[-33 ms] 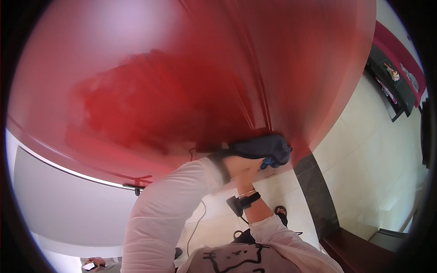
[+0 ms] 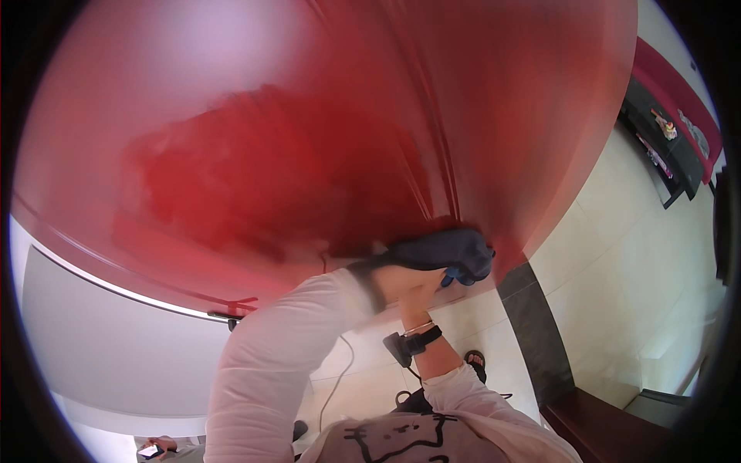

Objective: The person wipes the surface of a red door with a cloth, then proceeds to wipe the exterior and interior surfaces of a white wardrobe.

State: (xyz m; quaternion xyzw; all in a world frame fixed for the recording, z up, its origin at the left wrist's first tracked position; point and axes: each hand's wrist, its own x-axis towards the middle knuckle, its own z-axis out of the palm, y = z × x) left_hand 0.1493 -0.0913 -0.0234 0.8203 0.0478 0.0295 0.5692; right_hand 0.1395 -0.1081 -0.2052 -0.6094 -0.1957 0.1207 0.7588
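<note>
Your left hand [image 2: 401, 282] grips a dark cloth [image 2: 448, 251] flat against the red panel [image 2: 309, 139], seemingly for wiping, while your right hand [image 2: 417, 297] sits beneath it, grip unclear.

A glossy red cabinet front [image 2: 309, 154] fills your view — pale floor tiles [image 2: 641, 255] to your right, a dark strip [image 2: 532, 324] crossing them.

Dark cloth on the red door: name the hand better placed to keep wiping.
Left, probably. The left hand presses the dark cloth against the glossy red door; the right hand sits underneath it, mostly hidden.
</note>
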